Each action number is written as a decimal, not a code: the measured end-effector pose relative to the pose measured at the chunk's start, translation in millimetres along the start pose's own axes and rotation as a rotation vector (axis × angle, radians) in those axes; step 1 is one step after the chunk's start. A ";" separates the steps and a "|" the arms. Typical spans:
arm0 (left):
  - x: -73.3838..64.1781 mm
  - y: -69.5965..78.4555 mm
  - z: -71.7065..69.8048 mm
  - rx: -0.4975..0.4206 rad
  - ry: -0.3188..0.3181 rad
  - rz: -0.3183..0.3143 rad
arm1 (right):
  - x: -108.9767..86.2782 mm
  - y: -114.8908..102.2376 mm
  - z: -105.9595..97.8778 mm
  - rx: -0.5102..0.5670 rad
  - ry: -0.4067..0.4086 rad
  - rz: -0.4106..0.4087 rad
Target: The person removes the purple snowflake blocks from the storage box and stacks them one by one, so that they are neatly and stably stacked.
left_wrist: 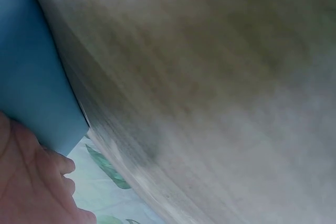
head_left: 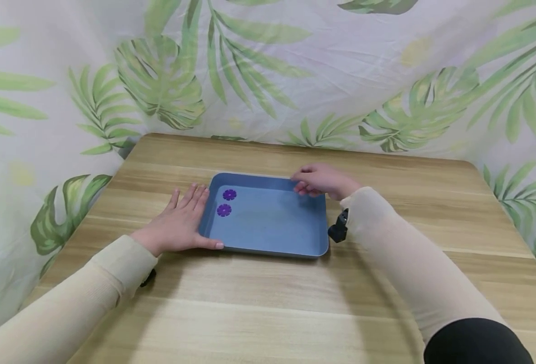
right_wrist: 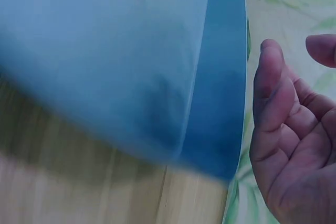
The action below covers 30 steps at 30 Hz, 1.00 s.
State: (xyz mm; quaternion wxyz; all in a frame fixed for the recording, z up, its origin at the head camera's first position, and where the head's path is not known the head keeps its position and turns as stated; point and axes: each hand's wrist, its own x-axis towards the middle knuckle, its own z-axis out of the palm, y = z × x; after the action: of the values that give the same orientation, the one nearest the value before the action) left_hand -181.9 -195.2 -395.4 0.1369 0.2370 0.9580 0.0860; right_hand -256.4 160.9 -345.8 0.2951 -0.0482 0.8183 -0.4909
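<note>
A shallow blue tray [head_left: 272,222] lies on the wooden table. Two purple flower-shaped pieces [head_left: 224,210] are in its left part, one behind the other. My left hand [head_left: 179,225] rests against the tray's left side, fingers straight and spread, with the thumb along the front left corner. In the left wrist view, part of its palm [left_wrist: 31,182] shows beside the tray wall. Over the back right corner hovers my right hand [head_left: 322,181], its fingers loosely bent. The right wrist view shows a gap between thumb [right_wrist: 321,50] and fingers, and nothing held.
The wooden table [head_left: 268,308] extends around the tray on all sides. Behind it hangs a pale cloth [head_left: 340,65] printed with green leaves. A small black device [head_left: 339,227] sits at the right wrist, and a black band [head_left: 477,341] wraps the right sleeve.
</note>
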 end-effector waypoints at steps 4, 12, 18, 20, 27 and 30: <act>0.1 1.0 0.3 -0.001 -0.002 -0.001 | 12.0 -10.6 15.2 -0.004 -0.019 -0.002; 0.2 2.6 1.2 0.011 -0.009 -0.013 | 31.0 -27.3 44.6 -0.035 -0.059 -0.024; -1.3 1.3 -0.6 0.022 -0.013 -0.021 | 42.8 -39.2 66.1 -0.060 -0.107 -0.023; -1.2 0.7 -1.4 0.028 -0.013 -0.021 | 48.3 -40.4 71.9 -0.069 -0.122 -0.027; -2.5 0.4 -2.5 0.038 -0.018 -0.026 | 63.7 -43.3 89.9 -0.041 -0.137 -0.028; -2.8 0.8 -3.0 0.037 -0.019 -0.025 | 67.2 -45.6 96.2 -0.040 -0.131 -0.025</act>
State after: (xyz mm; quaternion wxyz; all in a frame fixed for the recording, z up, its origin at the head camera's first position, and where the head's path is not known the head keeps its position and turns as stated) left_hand -180.0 -196.2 -391.8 0.1425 0.2281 0.9610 0.0644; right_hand -270.2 38.3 -370.3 0.3409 -0.0962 0.8062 -0.4739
